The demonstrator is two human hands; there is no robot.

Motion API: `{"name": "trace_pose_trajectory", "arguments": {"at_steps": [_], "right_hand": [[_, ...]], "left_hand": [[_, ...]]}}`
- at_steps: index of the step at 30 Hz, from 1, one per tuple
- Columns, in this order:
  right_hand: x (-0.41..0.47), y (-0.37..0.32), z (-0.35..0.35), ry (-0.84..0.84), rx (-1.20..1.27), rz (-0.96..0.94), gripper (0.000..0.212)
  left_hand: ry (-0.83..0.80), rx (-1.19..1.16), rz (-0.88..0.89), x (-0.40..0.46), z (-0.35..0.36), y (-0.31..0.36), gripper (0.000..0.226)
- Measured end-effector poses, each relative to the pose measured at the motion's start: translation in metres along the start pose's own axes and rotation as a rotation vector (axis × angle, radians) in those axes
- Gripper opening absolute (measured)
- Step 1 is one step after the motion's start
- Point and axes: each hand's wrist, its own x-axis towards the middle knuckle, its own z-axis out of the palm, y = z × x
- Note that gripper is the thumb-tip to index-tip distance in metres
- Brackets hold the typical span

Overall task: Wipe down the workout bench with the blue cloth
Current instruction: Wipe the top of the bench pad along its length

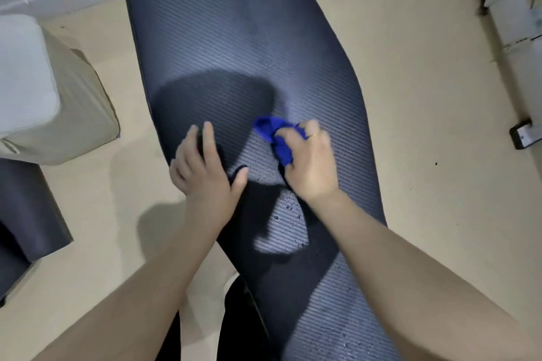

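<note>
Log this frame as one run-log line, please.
wiping | right hand grips blue cloth on bench | left hand braces bench edge | droplets remain

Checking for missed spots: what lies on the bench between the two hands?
Head view: only ribbed bench pad with water droplets between left hand and right hand.

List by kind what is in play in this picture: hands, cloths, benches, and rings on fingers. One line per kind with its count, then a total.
Hands: 2, the left hand and the right hand
Cloths: 1, the blue cloth
Benches: 1, the workout bench
Rings: 1, the ring
Total: 5
</note>
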Motion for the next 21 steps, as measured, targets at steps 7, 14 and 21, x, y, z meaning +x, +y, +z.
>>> {"name": "trace_pose_trajectory", "arguments": {"at_steps": [7, 14, 21], "right_hand": [[-0.001, -0.006, -0.004, -0.04, -0.061, 0.072, 0.044], [-0.036, -0.093, 0.028, -0.204, 0.041, -0.03, 0.047], [0.006, -0.075, 0.027, 0.08, 0.086, 0.2, 0.038]], "left_hand": [[-0.213, -0.447, -0.381, -0.006, -0.017, -0.002, 0.098], [-0.131, -1.085, -0.612, -0.011, -0.025, -0.012, 0.085], [-0.104, -1.225, -0.688, 0.0, -0.043, -0.034, 0.053]]}}
